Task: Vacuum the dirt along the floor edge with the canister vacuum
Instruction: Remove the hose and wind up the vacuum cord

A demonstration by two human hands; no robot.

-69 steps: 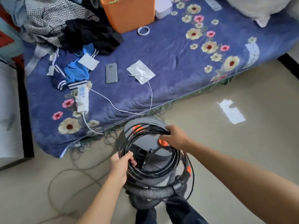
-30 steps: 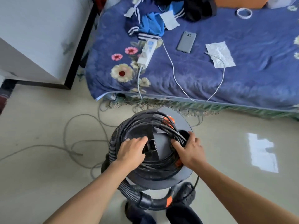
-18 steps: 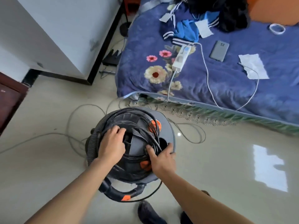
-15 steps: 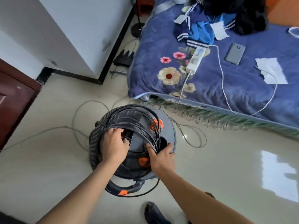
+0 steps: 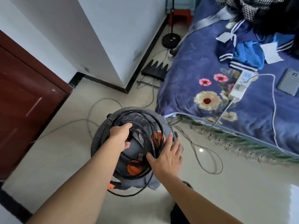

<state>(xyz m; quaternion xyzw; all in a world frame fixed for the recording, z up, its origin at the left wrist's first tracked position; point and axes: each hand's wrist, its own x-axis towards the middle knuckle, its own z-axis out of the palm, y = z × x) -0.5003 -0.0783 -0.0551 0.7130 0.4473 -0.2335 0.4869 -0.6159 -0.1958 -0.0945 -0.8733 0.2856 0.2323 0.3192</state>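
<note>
Head view: the left hand (image 5: pixel 120 136) is curling its fingers into the top of the canister vacuum (image 5: pixel 135 148), which is standing on the floor just beside the bed's (image 5: pixel 186 75) near-left corner. The right hand (image 5: pixel 166 156) is lying spread flat on its lid. Steadying the coiled cord (image 5: pixel 152 127) while shifting the canister seems wise. Loose cables (image 5: pixel 210 159) are trailing on the right, and open floor is lying on the left, toward the skirting (image 5: pixel 146 52).
</note>
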